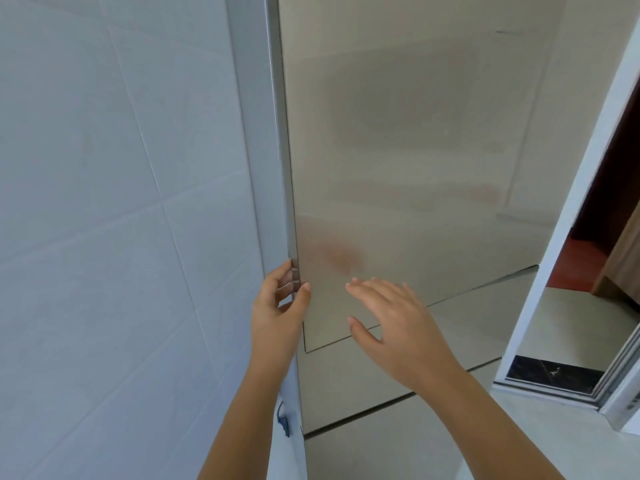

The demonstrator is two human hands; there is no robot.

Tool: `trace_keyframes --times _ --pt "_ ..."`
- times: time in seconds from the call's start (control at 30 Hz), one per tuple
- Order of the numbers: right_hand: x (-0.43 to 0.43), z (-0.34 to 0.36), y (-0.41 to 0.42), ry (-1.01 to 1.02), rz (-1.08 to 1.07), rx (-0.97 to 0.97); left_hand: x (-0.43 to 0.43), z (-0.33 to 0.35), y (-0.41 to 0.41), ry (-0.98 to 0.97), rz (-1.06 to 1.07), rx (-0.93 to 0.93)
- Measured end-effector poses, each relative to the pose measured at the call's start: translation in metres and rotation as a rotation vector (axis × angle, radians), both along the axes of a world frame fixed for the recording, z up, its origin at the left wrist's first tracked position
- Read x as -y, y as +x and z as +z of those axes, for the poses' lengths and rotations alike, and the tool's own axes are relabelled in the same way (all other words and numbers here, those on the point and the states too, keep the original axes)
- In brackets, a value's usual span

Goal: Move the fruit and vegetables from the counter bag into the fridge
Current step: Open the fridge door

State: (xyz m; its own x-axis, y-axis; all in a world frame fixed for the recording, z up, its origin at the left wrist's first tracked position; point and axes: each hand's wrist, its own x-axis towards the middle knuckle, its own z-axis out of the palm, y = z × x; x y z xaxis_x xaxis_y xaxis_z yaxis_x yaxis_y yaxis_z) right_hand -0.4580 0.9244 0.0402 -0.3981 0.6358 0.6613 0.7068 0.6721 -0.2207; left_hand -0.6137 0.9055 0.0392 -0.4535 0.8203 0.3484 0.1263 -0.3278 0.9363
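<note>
A tall fridge with a matte, reflective grey door (415, 150) fills the middle of the view, and the door looks closed. My left hand (277, 306) grips the door's left edge, fingers hooked behind it and thumb on the front. My right hand (391, 320) hovers just in front of the door's lower part with fingers spread and holds nothing. No fruit, vegetables or bag are in view.
A pale tiled wall (104, 202) stands close on the left of the fridge. A white door frame (561, 271) with a sliding-door track (554, 386) opens on the right onto a room with a red floor. Light floor tiles lie below.
</note>
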Motion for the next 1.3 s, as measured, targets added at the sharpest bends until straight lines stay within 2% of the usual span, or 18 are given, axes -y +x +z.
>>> trace_keyframes --times 0.33,0.6,0.9,1.2,1.3 --pt "0.061 -0.006 0.045 -0.016 -0.017 -0.026 0.065 -0.004 0.048 0.000 -0.032 -0.079" --pt "0.119 -0.014 0.086 -0.056 -0.032 -0.058 0.128 -0.009 0.096 0.022 -0.179 -0.150" --pt "0.169 -0.016 0.145 -0.071 -0.177 -0.067 0.167 -0.014 0.148 0.037 -0.345 -0.187" --pt "0.217 -0.011 0.202 0.018 -0.376 -0.079 0.188 -0.019 0.208 0.105 -0.488 -0.313" --pt "0.231 -0.010 0.222 0.019 -0.414 -0.087 0.193 -0.016 0.228 0.111 -0.564 -0.302"
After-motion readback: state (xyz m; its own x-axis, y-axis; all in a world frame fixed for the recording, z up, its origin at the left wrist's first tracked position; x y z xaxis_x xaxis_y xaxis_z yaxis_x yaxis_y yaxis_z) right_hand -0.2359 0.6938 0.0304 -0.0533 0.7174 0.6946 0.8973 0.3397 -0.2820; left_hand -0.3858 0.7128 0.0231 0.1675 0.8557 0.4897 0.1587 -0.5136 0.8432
